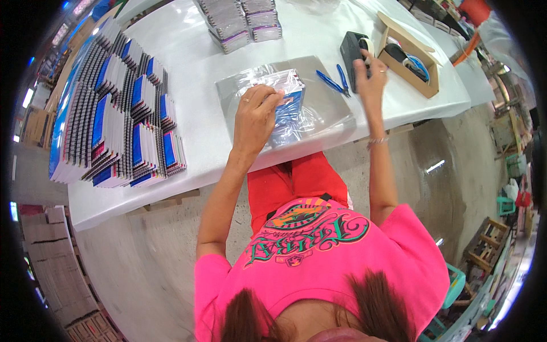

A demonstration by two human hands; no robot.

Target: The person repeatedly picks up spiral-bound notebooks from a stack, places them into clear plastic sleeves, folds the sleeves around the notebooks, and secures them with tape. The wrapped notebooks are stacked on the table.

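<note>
My left hand (256, 117) is closed, with its fingertips pinching clear plastic wrap (290, 114) over a small stack of spiral notebooks (295, 85) with blue on them. The wrapped stack lies on a pile of clear plastic sheets (327, 108) near the table's front edge. Over at the black tape dispenser (351, 51), my right hand (371, 74) has its fingers apart beside the tape roll. Slight blur hides whether a strip of tape is at its fingertips. Blue-handled nippers (333, 82) lie between the plastic sheets and the dispenser.
Many stacked blue-covered spiral notebooks (114, 108) fill the table's left side. Plastic-wrapped notebook stacks (242, 23) stand at the back. An open cardboard box (419, 80) holding blue cord and other items sits right. Brown cartons (48, 256) are piled on the floor, lower left.
</note>
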